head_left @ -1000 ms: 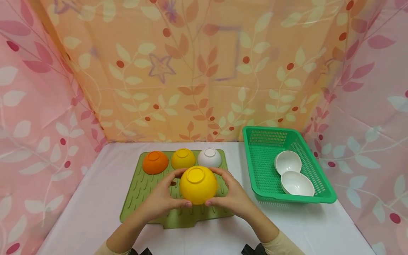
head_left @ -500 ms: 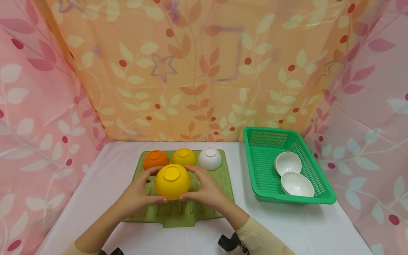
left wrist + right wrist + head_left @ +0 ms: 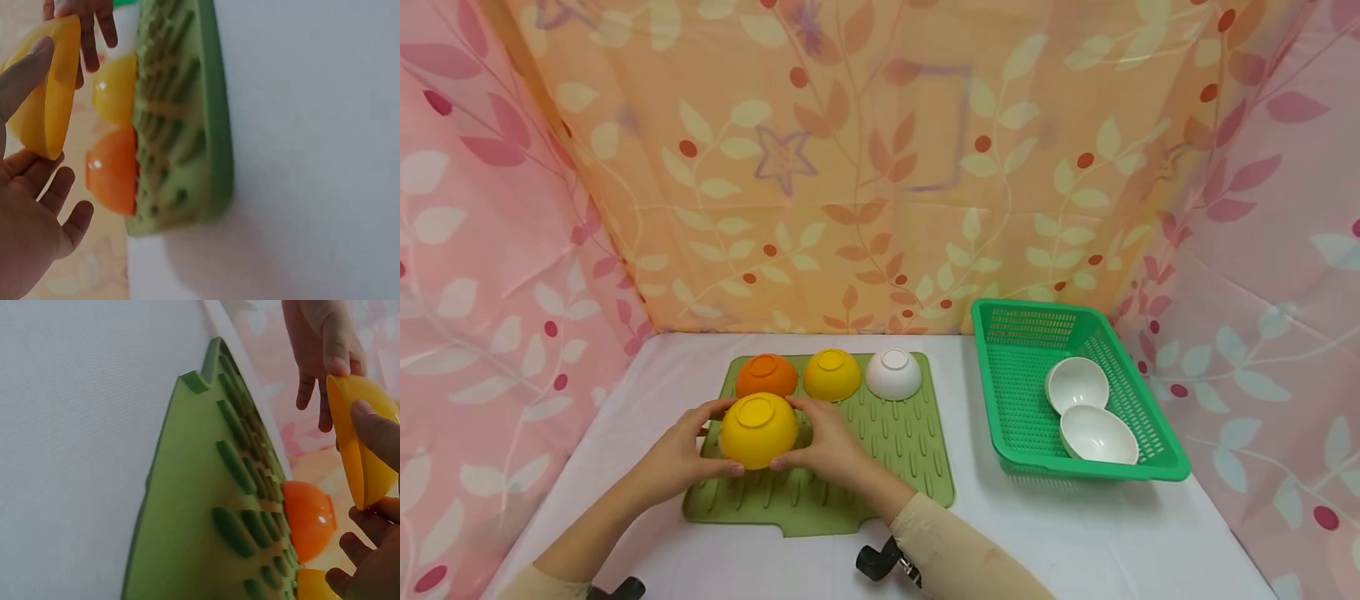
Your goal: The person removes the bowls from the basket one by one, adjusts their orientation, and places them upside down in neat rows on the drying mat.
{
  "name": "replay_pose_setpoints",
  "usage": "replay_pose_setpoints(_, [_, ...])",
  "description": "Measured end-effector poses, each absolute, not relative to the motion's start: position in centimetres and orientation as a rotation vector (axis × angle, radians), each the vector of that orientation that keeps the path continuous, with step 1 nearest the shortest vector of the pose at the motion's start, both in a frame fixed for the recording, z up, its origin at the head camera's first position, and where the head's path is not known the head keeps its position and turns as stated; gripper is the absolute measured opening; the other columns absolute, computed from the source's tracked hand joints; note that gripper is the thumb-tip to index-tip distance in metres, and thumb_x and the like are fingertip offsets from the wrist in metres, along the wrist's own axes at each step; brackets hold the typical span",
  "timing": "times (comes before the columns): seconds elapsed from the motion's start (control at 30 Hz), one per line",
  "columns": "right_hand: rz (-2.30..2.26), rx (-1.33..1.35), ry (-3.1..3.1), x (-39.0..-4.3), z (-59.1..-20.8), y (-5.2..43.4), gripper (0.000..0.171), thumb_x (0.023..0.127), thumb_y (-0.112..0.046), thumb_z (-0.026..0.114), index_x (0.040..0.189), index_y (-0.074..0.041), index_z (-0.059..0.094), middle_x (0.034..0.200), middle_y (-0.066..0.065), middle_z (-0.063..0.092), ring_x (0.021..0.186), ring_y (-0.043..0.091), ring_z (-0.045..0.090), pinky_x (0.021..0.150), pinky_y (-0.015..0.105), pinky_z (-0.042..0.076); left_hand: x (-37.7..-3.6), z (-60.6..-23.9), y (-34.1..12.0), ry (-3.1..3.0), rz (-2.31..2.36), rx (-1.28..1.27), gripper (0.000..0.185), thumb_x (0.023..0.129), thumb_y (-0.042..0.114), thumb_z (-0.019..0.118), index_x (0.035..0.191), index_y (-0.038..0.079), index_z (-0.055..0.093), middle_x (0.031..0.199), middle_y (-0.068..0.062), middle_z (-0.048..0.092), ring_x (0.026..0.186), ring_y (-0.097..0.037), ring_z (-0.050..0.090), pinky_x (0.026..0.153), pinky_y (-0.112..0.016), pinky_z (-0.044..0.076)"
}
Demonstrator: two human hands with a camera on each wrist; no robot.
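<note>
curving half-closed, both hands (image 3: pixel 672 460) (image 3: pixel 827 446) grip an upturned yellow bowl (image 3: pixel 758 433).

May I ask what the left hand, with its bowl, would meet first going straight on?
Probably the orange bowl on the green mat, though depth is unclear and the left hand might pass above.

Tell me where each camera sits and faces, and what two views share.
Head: worn on the head, facing forward and down at the held bowl, mat and basket; left hand, right hand and forearms show.
Left wrist: worn there, facing forward past the held bowl; left hand close, right beyond.
Right wrist: worn there, facing forward too; right hand close, left beyond.
Both wrist views share the held bowl, mat and orange bowl.
</note>
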State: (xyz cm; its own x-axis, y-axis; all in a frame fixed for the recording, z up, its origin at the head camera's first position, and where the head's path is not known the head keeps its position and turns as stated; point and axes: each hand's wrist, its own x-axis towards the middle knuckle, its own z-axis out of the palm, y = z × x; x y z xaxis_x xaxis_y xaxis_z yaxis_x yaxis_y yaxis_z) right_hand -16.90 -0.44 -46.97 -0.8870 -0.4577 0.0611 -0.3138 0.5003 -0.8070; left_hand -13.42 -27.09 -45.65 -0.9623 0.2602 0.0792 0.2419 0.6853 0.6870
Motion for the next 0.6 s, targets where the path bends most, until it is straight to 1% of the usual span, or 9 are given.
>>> replay_pose_setpoints(0.13, [-1.285,-0.657,2.601,-17.4,-48.2,-2.0,0.095,0.074,-0.048,0.091,0.154,-0.019,0.048,0.152,-0.007,0.052,0.143,0.021,0.044,0.117,0.050,0.037,-14.1,-46.6,-28.3,2.862,1.100,0.419,0.097,0.074,0.050,0.089,0.151,0.012,0.043,0.132,-0.012,0.054,0.121,-0.033,0.051,0.100,-0.058,0.045])
replay_pose_setpoints(0.23, [-1.256,-0.654,2.617,-17.8,-49.1,-2.9,0.095,0.074,-0.048,0.091,0.153,-0.017,0.049,0.151,-0.006,0.054,0.141,0.021,0.045,0.117,0.048,0.036,-14.6,-47.3,-29.0,2.839,1.077,0.404,0.097,0.074,0.050,0.089,0.150,0.009,0.043,0.132,-0.013,0.054,0.121,-0.034,0.050,0.101,-0.061,0.045])
replay_pose_setpoints(0.33, [-1.222,-0.656,2.660,-18.0,-49.9,-3.5,0.095,0.072,-0.049,0.092,0.152,-0.018,0.050,0.149,-0.008,0.055,0.138,0.019,0.045,0.115,0.045,0.035,-15.0,-48.0,-29.4,2.823,1.064,0.393,0.098,0.074,0.049,0.090,0.149,0.006,0.043,0.132,-0.015,0.054,0.122,-0.035,0.050,0.102,-0.064,0.044])
replay_pose_setpoints(0.47, [-1.143,-0.672,2.736,-18.4,-50.5,-4.0,0.094,0.071,-0.050,0.092,0.150,-0.020,0.052,0.146,-0.011,0.057,0.134,0.016,0.045,0.112,0.041,0.033,-15.4,-48.7,-29.8,2.825,1.033,0.387,0.101,0.073,0.049,0.091,0.149,0.004,0.043,0.131,-0.016,0.056,0.120,-0.035,0.051,0.102,-0.066,0.044])
replay_pose_setpoints(0.6, [-1.038,-0.685,2.801,-18.5,-50.8,-4.3,0.090,0.069,-0.055,0.091,0.146,-0.025,0.056,0.140,-0.014,0.060,0.127,0.014,0.047,0.105,0.037,0.033,-15.7,-49.1,-29.9,2.816,1.002,0.385,0.101,0.071,0.050,0.091,0.148,0.003,0.044,0.128,-0.015,0.058,0.119,-0.035,0.051,0.103,-0.069,0.040])
